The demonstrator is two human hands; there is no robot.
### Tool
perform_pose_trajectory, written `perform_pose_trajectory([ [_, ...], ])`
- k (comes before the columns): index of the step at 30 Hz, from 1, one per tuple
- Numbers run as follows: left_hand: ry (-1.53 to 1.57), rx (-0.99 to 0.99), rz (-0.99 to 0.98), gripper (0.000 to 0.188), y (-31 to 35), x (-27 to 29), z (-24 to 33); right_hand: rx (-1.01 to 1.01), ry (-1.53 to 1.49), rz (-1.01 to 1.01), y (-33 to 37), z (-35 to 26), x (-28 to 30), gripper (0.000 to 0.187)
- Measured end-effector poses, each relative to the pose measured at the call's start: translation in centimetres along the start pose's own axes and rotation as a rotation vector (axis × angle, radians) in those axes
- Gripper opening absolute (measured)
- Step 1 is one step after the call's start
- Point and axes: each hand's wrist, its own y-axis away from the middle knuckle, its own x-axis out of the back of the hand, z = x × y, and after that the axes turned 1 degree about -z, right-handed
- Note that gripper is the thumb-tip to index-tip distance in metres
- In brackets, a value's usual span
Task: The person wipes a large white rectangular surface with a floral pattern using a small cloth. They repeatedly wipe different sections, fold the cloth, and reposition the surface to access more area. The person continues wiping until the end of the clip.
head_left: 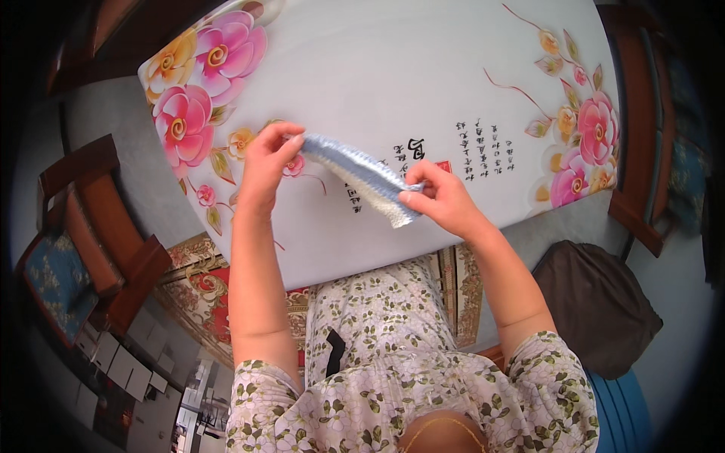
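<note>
- Holding a narrow fabric strip above the floral tablecloth, we slant it down from left to right.
- Our left hand pinches its upper end; our right hand pinches its lower end.
- We see pale-blue, darker-blue and whitish lengthwise bands, a textured surface and a slight bow.

Parts of the blue-and-white strip are concealed by the left grip and right grip, the far edge of the counter is cut off above, and articles at lower left (small, blurred) defy identification.
</note>
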Motion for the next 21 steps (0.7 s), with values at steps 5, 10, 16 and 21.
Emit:
perform_pose_trajectory([
  [5, -0.126, -0.196, -0.054, 0.027, -4.3, -7.7, 4.3, -0.083, -0.005, 0.289, 0.0, 3.2, 2.5, 0.018],
  [10, -0.151, -0.450, 0.297, 0.028, -7.8, -7.2, 0.2, 0.052, 0.908, 0.590, -0.3, 6.0, 5.1, 0.026],
  [16, -0.635, -0.335, 0.673, 0.035, -6.1, 1.8, -6.4, 0.462, 0.797, 0.584, -4.0, 4.7, 4.7, 0.030],
  [21, -1.134, -0.342, 0.866, 0.050, -7.0, 3.0, -8.3, 0.634, 1.004, 0.411, -6.8, 6.3, 0.4, 0.031],
])
